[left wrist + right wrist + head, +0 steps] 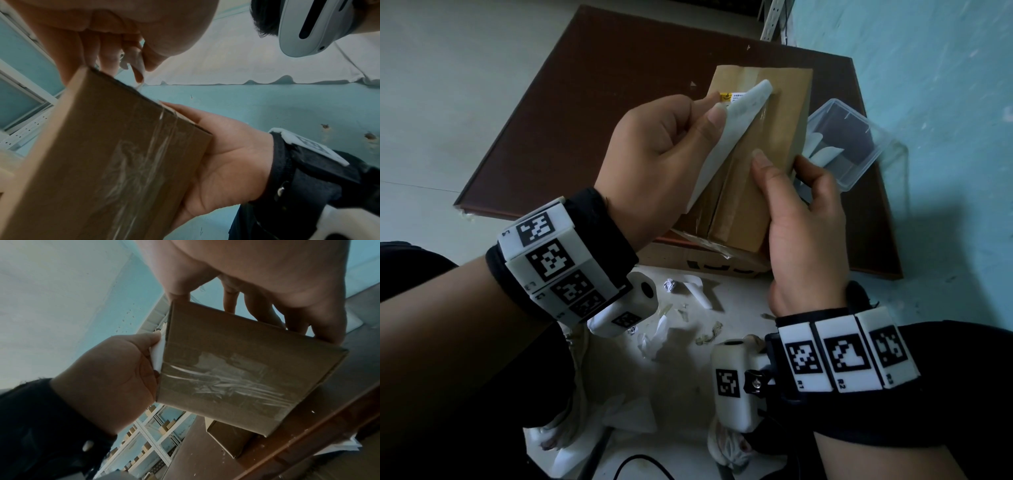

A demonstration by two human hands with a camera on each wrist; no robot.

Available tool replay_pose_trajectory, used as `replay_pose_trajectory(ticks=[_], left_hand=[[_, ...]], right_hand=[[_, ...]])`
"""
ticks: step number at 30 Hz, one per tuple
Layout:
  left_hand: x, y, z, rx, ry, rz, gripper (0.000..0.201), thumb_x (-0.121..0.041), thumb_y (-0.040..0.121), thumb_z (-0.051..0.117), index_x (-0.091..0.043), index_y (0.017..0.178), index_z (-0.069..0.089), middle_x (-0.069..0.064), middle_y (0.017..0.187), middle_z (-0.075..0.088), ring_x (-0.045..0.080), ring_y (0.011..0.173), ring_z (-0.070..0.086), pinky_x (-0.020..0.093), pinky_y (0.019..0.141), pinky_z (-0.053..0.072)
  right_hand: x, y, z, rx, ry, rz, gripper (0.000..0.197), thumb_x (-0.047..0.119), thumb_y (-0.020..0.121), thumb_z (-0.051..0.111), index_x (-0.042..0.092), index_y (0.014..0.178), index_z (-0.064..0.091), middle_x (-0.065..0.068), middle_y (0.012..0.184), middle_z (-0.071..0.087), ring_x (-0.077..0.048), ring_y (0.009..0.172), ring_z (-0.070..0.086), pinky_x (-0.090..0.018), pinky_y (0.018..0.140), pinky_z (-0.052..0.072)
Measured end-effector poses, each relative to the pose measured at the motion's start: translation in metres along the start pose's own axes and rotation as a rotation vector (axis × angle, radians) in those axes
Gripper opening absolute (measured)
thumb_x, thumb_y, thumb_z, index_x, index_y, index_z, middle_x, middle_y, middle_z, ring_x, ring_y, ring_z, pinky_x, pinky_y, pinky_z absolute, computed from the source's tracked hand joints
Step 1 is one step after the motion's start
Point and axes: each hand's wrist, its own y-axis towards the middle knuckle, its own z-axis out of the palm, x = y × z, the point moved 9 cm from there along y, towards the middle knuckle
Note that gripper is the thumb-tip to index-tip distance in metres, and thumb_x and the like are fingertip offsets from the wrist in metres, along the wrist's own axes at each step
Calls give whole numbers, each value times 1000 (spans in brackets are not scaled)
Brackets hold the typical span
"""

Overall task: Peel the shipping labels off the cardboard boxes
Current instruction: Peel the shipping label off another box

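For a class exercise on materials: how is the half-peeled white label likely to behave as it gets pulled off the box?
The label is probably floppy: its freed part curls where the left hand pinches it. It may cling or tear, since its far end still sticks to the cardboard box. It looks very light; the right hand only steadies the box.

The printing on the shipping label (pixel 732 113) is too small to read. The left hand (pixel 654 157) covers the label's near-left part. Against the cardboard box (pixel 753 164): the right hand's (pixel 808 233) fingers pass behind its right side, hidden from the head view. A second box (pixel 709 263) beneath it shows only an edge; its markings are illegible. The clear plastic container (pixel 852 144), right of the box, is partly hidden by it.
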Motion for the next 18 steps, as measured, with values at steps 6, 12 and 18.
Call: replay_pose_trajectory(ticks=[6, 12, 18], left_hand=[[3, 2, 2, 25, -57, -7, 42, -26, 104, 57, 14, 94, 66, 10, 107, 74, 1, 123, 62, 43, 91, 59], [2, 4, -1, 47, -54, 8, 38, -27, 104, 57, 9, 97, 69, -1, 109, 73, 1, 120, 63, 37, 93, 59], [3, 4, -1, 64, -49, 15, 39, -27, 104, 55, 9, 97, 69, 2, 109, 73, 0, 120, 63, 38, 93, 59]], right_hand=[[0, 0, 0, 0, -21, 1, 43, 35, 94, 81, 28, 131, 59, 11, 101, 74, -1, 87, 77, -29, 79, 66], [1, 1, 1, 14, -23, -3, 40, 35, 97, 78, 27, 131, 58, 11, 106, 74, 0, 89, 76, -27, 79, 65], [0, 2, 2, 21, -28, -9, 37, 35, 98, 77, 28, 129, 57, 10, 107, 73, 0, 90, 76, -26, 80, 65]])
